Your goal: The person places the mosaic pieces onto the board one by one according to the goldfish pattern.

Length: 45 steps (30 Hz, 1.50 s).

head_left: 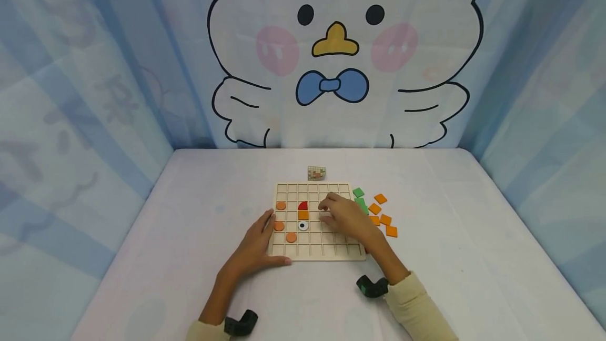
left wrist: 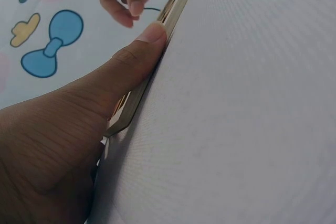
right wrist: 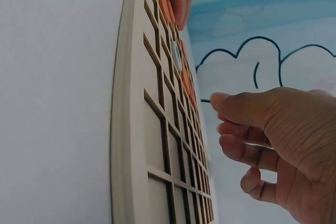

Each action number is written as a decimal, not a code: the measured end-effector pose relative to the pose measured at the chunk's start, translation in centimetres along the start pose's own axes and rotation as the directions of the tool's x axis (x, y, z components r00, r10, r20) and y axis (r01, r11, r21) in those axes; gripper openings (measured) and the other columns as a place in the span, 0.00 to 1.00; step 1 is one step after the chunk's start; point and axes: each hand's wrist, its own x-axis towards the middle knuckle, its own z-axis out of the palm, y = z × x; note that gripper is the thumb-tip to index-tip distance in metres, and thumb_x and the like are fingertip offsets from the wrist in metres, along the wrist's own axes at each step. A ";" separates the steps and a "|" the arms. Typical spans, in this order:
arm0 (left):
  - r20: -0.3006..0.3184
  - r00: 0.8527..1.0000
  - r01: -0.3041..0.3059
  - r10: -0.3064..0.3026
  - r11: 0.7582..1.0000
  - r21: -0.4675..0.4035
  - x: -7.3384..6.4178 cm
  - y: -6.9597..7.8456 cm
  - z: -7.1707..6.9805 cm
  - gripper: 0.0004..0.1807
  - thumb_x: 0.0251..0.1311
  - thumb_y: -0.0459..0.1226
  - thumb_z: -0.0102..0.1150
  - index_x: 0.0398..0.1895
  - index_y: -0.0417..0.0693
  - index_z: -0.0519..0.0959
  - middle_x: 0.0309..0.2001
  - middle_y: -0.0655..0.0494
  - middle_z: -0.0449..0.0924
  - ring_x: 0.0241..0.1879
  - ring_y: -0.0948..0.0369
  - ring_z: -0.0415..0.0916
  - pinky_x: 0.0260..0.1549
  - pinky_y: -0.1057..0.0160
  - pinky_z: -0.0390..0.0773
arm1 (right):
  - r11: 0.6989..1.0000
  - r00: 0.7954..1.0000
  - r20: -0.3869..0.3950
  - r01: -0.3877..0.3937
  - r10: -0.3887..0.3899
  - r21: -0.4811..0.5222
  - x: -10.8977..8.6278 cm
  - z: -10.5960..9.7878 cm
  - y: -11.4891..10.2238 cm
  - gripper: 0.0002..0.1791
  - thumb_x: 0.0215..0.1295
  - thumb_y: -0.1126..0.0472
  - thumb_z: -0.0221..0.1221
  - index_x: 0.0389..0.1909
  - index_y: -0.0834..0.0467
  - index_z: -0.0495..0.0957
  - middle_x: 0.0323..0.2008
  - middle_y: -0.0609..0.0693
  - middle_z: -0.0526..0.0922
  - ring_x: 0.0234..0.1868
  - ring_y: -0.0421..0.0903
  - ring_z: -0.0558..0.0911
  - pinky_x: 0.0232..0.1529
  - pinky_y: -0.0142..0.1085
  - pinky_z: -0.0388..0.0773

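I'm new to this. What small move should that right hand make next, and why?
Probably the right hand should reach for one of the loose orange squares beside the board: it appears to hold no piece, many of the board's cells look bare, and the left hand rests against the board's edge, which should help steady it.

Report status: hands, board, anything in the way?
Left hand touching grid board, near-left corner. Right hand above it, appears empty. Six pieces visible on the board. Loose orange tiles off its right side; no obstruction seen.
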 end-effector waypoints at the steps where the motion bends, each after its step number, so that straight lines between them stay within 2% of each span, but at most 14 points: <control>1: -0.002 1.000 -0.002 0.002 1.000 0.001 0.0 0.0 0.0 0.70 0.37 0.64 0.74 0.78 0.44 0.45 0.79 0.46 0.41 0.77 0.44 0.44 0.71 0.41 0.56 | 1.000 1.000 -0.007 -0.002 0.002 -0.002 -0.1 -0.2 0.2 0.14 0.62 0.54 0.66 0.46 0.54 0.83 0.44 0.47 0.80 0.34 0.40 0.78 0.37 0.33 0.81; 10: -0.004 1.000 -0.008 0.008 1.000 0.007 -0.1 0.0 -0.1 0.69 0.38 0.62 0.75 0.78 0.42 0.46 0.79 0.45 0.42 0.77 0.44 0.45 0.71 0.41 0.56 | 1.000 0.998 -0.064 -0.029 0.029 0.007 -1.5 -1.1 2.7 0.13 0.61 0.56 0.67 0.45 0.57 0.83 0.43 0.48 0.80 0.28 0.38 0.76 0.28 0.30 0.75; 19: -0.002 1.000 -0.002 0.002 1.000 0.008 0.0 0.0 0.1 0.69 0.38 0.63 0.74 0.78 0.41 0.46 0.79 0.45 0.42 0.76 0.44 0.45 0.71 0.41 0.56 | 0.996 0.993 -0.071 -0.091 0.092 0.012 -3.3 -1.7 4.9 0.11 0.61 0.58 0.67 0.41 0.58 0.83 0.40 0.49 0.81 0.31 0.39 0.78 0.32 0.32 0.79; 23: -0.009 1.000 -0.017 0.017 1.000 0.018 0.0 -0.1 0.1 0.69 0.38 0.63 0.74 0.78 0.41 0.47 0.79 0.45 0.43 0.76 0.44 0.45 0.71 0.41 0.56 | 0.991 0.991 -0.027 -0.133 0.134 0.030 -4.3 -2.0 5.3 0.10 0.61 0.57 0.67 0.40 0.57 0.83 0.39 0.48 0.80 0.30 0.39 0.77 0.30 0.31 0.77; 30: -0.008 1.000 -0.028 0.029 0.999 0.015 -0.2 -0.1 0.1 0.68 0.39 0.63 0.73 0.77 0.41 0.47 0.79 0.45 0.42 0.76 0.44 0.45 0.70 0.40 0.56 | 0.977 0.983 0.051 -0.183 0.178 0.106 -5.9 -2.0 5.7 0.06 0.61 0.59 0.66 0.37 0.55 0.83 0.33 0.44 0.78 0.32 0.39 0.75 0.35 0.31 0.77; 37: -0.005 0.999 -0.031 0.031 0.999 0.018 -0.1 -0.1 0.1 0.69 0.39 0.64 0.73 0.78 0.42 0.46 0.79 0.46 0.41 0.77 0.44 0.45 0.71 0.40 0.56 | 0.975 0.980 0.139 -0.161 0.140 0.153 -7.6 -2.3 5.9 0.07 0.58 0.57 0.69 0.33 0.53 0.81 0.26 0.40 0.75 0.28 0.37 0.71 0.29 0.27 0.73; 45: 0.001 1.000 -0.010 0.010 1.000 0.020 0.0 -0.2 0.2 0.70 0.38 0.66 0.72 0.78 0.46 0.44 0.79 0.49 0.39 0.77 0.46 0.42 0.71 0.41 0.54 | 0.976 0.979 0.197 -0.098 0.059 0.193 -8.9 -2.5 6.3 0.12 0.53 0.55 0.72 0.34 0.53 0.82 0.28 0.39 0.76 0.29 0.35 0.70 0.29 0.26 0.71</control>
